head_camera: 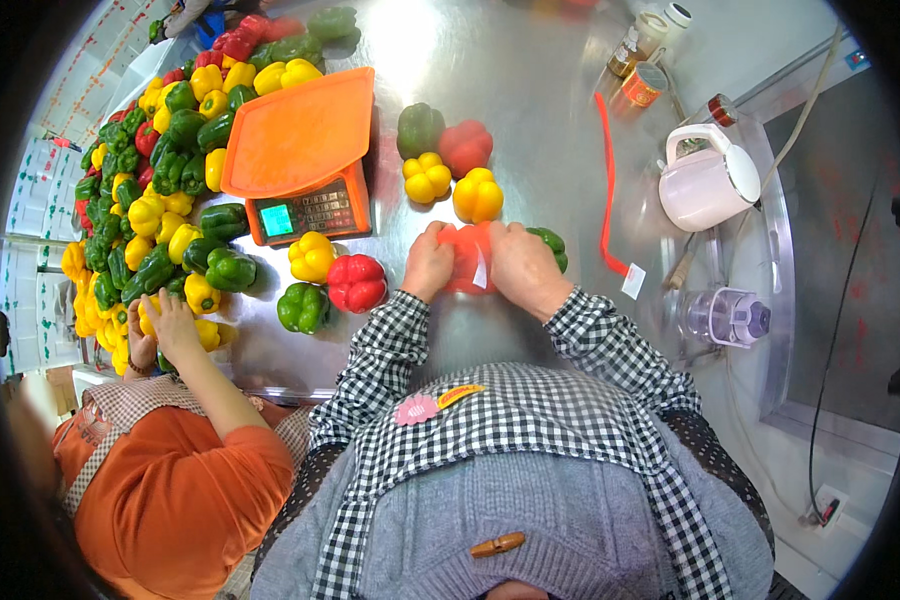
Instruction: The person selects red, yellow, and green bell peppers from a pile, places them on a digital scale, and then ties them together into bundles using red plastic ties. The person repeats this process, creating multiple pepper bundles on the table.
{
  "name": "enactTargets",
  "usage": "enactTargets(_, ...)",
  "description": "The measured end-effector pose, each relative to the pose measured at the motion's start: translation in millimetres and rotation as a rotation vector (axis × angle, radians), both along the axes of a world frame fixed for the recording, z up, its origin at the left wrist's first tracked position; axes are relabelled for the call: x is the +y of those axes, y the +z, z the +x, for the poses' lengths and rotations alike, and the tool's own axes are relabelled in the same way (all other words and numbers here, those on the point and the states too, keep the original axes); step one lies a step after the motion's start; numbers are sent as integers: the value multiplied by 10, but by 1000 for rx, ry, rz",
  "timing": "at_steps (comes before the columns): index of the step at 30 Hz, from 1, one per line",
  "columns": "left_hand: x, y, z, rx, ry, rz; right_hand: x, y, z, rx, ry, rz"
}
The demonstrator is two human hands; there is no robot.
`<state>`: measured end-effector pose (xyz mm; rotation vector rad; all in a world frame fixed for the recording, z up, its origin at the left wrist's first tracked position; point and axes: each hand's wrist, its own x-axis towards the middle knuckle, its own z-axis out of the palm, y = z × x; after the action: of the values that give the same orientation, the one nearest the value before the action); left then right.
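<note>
A red mesh net with a white tag is stretched between my two hands over the steel table. My left hand grips its left side, and my right hand grips its right side. A green bell pepper lies partly hidden behind my right hand. Just beyond the net sit yellow bell peppers, a red one and a green one. To the left of my left hand are a red bell pepper, a yellow one and a green one.
An orange scale stands left of centre, beside a large heap of bell peppers. A co-worker's hands touch peppers there. On the right are a red net strip, a kettle, a plastic bottle and jars.
</note>
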<state>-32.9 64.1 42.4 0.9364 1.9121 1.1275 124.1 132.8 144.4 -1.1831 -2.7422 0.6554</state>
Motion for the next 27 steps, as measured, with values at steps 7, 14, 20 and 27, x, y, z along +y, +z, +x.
enactTargets(7,-608,6,-73,-21,19,-28,-395,-183,12,142,75,-168)
enactTargets(14,-799,-61,-13,-253,97,-14,-483,-612,146,427,-168,-397)
enactTargets(20,-760,-221,0,-273,111,-6,-436,-800,86,558,-399,-824)
enactTargets(27,-711,-72,-78,-575,178,-37,-490,-513,117,683,-663,-1489)
